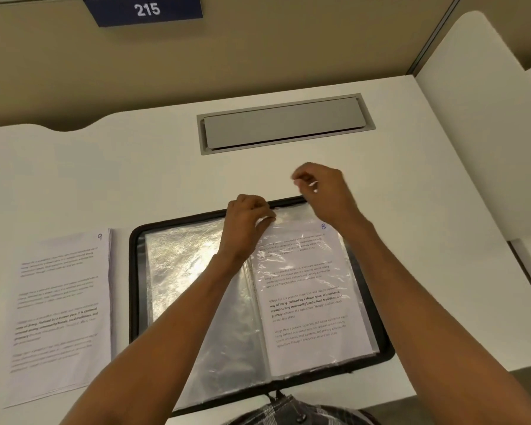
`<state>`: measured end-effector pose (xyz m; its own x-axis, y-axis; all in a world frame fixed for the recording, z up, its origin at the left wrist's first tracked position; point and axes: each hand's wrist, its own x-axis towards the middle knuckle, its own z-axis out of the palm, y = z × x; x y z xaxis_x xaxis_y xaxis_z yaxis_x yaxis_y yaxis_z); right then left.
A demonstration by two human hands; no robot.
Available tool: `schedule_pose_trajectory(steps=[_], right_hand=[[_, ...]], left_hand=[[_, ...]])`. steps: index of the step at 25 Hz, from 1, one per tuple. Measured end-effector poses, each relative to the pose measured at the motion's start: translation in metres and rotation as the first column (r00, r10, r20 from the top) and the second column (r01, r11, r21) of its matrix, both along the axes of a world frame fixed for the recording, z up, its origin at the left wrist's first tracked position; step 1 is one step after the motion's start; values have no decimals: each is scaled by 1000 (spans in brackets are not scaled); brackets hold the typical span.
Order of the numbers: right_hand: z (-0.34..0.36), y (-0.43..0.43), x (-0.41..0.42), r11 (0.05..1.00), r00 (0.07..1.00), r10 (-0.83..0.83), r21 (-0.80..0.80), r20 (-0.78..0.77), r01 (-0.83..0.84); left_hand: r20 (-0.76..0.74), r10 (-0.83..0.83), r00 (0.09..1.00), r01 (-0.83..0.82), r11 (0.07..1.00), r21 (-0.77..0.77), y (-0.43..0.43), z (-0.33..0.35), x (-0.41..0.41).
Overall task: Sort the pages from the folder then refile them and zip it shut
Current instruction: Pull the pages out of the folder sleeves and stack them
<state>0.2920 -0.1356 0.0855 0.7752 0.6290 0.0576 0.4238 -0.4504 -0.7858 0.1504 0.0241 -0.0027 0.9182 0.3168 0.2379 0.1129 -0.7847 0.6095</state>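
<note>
A black zip folder [133, 271] lies open on the white desk in front of me, its clear plastic sleeves spread to both sides. The right-hand sleeve holds a printed page numbered 8 [310, 302]. My left hand [247, 222] pinches the top edge of that sleeve near the spine. My right hand [322, 191] hovers just above the folder's top edge, fingers curled; whether it holds the plastic I cannot tell. A stack of loose pages [59, 311] with number 9 on top lies flat on the desk left of the folder.
A grey cable hatch [284, 124] is set into the desk [411, 210] behind the folder. A beige partition with a blue sign reading 215 [144, 10] stands at the back, and a white divider [478, 118] borders the right side.
</note>
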Motion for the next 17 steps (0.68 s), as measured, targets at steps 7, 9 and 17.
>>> schedule_pose_trajectory(steps=[7, 9, 17], right_hand=[[-18, 56, 4, 556, 847, 504, -686, -170, -469], [-24, 56, 2, 521, 840, 517, -718, -163, -460], [-25, 46, 6, 510, 830, 548, -747, -98, -426]], left_hand=[[80, 38, 996, -38, 999, 4, -13, -10, -17], [93, 55, 994, -53, 998, -20, -14, -8, -19], [-49, 16, 999, -20, 997, -79, -82, -13, -63]])
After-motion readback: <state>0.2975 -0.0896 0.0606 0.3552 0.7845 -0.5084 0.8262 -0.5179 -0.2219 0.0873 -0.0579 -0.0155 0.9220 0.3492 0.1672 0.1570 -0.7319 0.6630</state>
